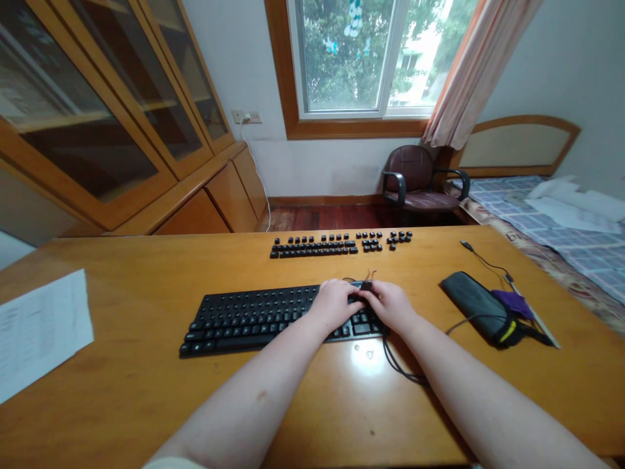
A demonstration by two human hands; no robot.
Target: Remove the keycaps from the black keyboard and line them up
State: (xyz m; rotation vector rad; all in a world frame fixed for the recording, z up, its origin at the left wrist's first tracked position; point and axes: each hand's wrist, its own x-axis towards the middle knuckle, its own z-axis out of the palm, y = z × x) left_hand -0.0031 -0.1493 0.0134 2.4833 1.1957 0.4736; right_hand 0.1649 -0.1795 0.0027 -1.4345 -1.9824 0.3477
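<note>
A black keyboard (254,319) lies across the middle of the desk, its upper rows stripped of many keycaps. Above its right end my left hand (336,301) and my right hand (389,305) meet, fingertips nearly together. My right hand pinches a small black keycap puller (366,285) whose thin wires stick out away from me. The fingers of my left hand are closed beside it; what they hold, if anything, is hidden. Beyond the keyboard, loose black keycaps (317,249) stand in rows near the desk's far edge.
To the right lie a dark grey pouch (471,306), a purple cloth piece (512,303) and a USB cable (488,262). A black cord (398,368) curls under my right forearm. Paper sheets (43,332) rest at the left. A chair (415,176) stands beyond the desk.
</note>
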